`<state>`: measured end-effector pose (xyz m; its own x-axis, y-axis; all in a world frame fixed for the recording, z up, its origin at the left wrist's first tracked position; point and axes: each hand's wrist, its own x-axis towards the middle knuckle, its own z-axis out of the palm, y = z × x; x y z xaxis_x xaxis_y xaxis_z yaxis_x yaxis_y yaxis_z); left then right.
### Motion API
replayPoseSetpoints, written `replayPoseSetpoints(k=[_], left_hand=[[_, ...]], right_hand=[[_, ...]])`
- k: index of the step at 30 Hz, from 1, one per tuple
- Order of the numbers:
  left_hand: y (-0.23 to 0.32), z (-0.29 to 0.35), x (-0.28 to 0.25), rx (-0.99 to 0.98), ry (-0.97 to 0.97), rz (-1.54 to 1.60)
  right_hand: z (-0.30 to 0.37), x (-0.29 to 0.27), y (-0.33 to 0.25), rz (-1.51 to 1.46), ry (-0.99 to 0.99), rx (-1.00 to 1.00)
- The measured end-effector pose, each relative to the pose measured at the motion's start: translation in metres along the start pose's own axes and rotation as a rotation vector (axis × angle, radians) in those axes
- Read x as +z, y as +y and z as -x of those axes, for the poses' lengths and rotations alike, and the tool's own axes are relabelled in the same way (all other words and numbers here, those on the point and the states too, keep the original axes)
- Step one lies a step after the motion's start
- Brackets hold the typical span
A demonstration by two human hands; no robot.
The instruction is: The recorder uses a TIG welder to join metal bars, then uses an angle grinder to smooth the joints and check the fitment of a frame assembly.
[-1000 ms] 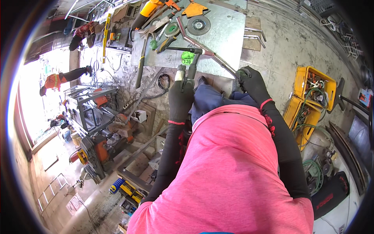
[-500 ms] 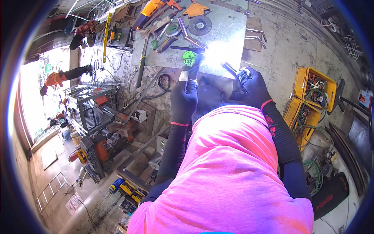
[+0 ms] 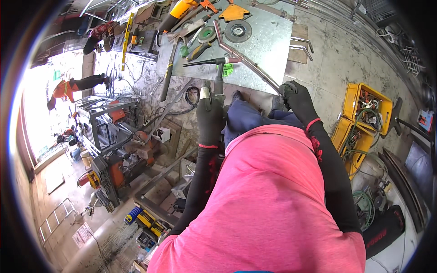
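My left hand (image 3: 210, 119), in a dark glove, is closed around the handle of a TIG welding torch (image 3: 219, 79). The torch has a long black back cap and a pinkish nozzle pointing right, near a bent metal tube (image 3: 248, 63). No arc shows at the nozzle. My right hand (image 3: 298, 99), also gloved, is closed at the near end of this tube, past the edge of the metal-topped table (image 3: 268, 50); the fingers partly hide that end. A round green sticker (image 3: 228, 69) on the table lies partly behind the torch.
A cutting disc (image 3: 238, 31), an orange magnetic square (image 3: 234, 12), a hammer (image 3: 168, 75) and an angle grinder (image 3: 178, 13) lie on the table. Yellow crates (image 3: 368, 102) with cables stand at right. At far left are a metal frame (image 3: 98, 125) and a person in orange (image 3: 63, 93).
The bright arc has gone out. My left hand has drawn the torch left, away from the tube, and the tube now shows along its length. My right hand has shifted slightly.
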<state>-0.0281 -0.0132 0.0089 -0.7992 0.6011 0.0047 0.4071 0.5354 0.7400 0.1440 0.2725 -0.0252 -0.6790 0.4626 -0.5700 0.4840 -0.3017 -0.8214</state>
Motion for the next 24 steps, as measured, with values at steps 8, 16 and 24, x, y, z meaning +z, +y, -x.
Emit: replayPoseSetpoints(k=[8,16,24], left_hand=[[0.017,-0.001,0.012,0.019,-0.053,-0.085],[0.020,-0.016,0.007,0.266,-0.086,-0.458],[0.027,-0.015,0.011,-0.019,-0.064,-0.232]], right_hand=[[0.000,0.001,0.000,-0.001,0.016,0.018],[0.003,0.003,-0.001,-0.033,0.014,-0.018],[0.006,0.004,-0.006,-0.037,0.026,0.019]])
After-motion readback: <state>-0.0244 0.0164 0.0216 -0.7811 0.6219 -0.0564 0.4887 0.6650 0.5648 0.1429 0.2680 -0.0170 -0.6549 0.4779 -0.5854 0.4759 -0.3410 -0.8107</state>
